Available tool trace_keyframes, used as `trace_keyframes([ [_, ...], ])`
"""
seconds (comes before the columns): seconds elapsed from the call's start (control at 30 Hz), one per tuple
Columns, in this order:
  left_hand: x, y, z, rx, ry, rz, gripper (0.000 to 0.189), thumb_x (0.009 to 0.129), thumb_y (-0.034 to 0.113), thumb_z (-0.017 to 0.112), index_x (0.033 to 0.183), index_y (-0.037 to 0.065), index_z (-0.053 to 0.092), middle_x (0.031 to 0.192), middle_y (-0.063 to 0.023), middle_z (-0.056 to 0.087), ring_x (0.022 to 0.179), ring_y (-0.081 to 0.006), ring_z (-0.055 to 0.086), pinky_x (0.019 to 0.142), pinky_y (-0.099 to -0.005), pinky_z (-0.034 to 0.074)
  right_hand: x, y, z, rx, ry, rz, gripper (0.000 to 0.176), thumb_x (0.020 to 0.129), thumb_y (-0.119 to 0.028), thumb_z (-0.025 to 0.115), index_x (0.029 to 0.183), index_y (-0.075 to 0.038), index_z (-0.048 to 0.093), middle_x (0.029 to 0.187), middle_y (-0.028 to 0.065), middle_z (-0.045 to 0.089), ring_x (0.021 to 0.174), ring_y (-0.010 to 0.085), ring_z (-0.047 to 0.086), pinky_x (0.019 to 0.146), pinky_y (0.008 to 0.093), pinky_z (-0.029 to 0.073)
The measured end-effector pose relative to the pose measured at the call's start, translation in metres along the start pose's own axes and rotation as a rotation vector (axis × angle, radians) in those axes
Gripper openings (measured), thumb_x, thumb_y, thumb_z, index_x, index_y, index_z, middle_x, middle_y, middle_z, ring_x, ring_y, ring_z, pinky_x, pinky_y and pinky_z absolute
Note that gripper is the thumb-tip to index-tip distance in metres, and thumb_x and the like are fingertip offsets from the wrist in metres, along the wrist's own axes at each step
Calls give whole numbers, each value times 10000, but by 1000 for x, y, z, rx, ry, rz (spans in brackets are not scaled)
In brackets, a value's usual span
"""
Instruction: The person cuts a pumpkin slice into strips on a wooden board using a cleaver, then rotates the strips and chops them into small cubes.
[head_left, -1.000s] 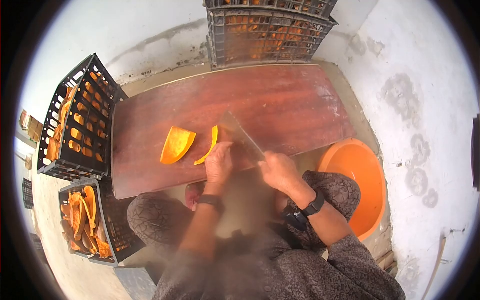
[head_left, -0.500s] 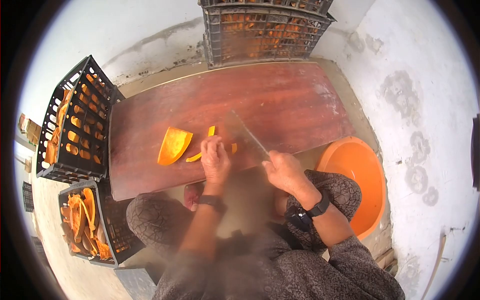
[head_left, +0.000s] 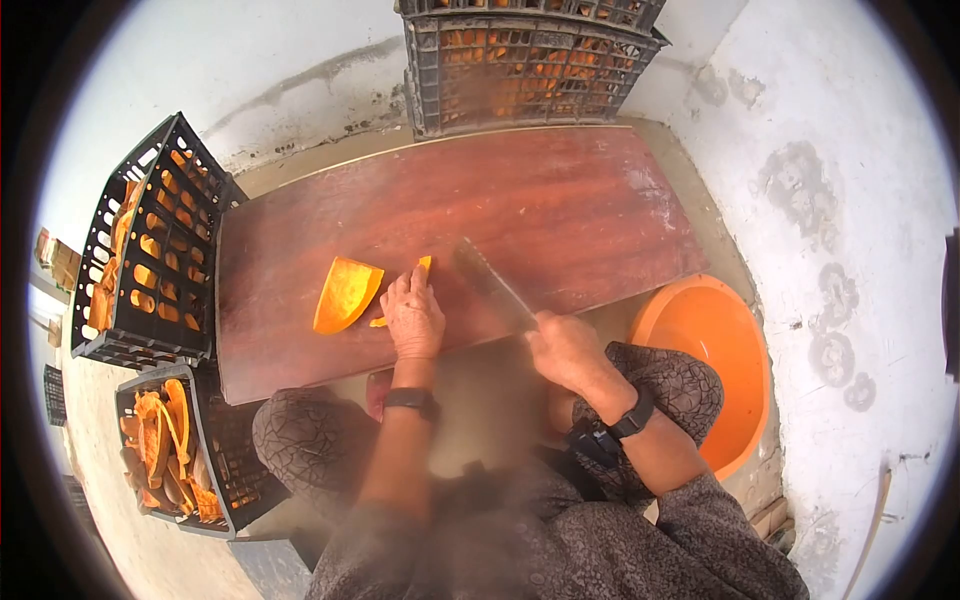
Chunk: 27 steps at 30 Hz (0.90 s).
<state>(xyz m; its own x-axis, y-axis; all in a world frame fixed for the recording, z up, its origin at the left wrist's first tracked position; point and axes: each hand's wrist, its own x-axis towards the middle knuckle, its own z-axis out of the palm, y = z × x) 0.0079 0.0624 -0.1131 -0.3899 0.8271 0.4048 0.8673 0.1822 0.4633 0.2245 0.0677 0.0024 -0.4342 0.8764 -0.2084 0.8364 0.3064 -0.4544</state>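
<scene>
**Pumpkin strip [head_left: 425, 264] under left hand [head_left: 414, 320], knife [head_left: 499, 284] nearby**

Head view: the strip lies near the board [head_left: 570, 200]'s near edge, fingers [head_left: 405, 285] bunched over it, any pinch hidden. The right hand [head_left: 568, 350] grips the knife. If the curved strip rocks, fingers could meet the knife.

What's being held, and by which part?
The right grip holds the knife by its handle end. The left grip covers a yellow strip; holding unclear.

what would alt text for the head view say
A person's left hand covers a thin orange slice beside a larger orange wedge on a reddish board; the right hand holds a knife, near black crates.
</scene>
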Motion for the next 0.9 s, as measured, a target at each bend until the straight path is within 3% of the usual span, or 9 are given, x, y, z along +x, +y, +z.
trace_keyframes([
  [0.37,-13,12,3,-135,-11,126,296,734,48,605,1027,92,615,937,-139,581,913,-336,548,777,-444,409,-2,-2,-2,7,111,-97,210,866,-164,600,832,41,566,715,261,612,751,452,610,703,512,476],
  [0.7,-16,17,-1,-180,-107,-6,271,726,76,630,995,100,607,941,-148,584,927,-340,556,803,-444,405,-1,-8,0,27,185,-177,199,857,-149,605,811,37,555,673,260,596,696,455,602,663,521,474],
  [0.9,-17,25,-4,-15,-87,-25,270,722,156,704,956,76,596,954,-149,586,940,-353,562,811,-465,419,2,-4,3,16,195,-185,193,851,-144,603,792,32,550,651,260,590,691,458,601,657,525,471],
])
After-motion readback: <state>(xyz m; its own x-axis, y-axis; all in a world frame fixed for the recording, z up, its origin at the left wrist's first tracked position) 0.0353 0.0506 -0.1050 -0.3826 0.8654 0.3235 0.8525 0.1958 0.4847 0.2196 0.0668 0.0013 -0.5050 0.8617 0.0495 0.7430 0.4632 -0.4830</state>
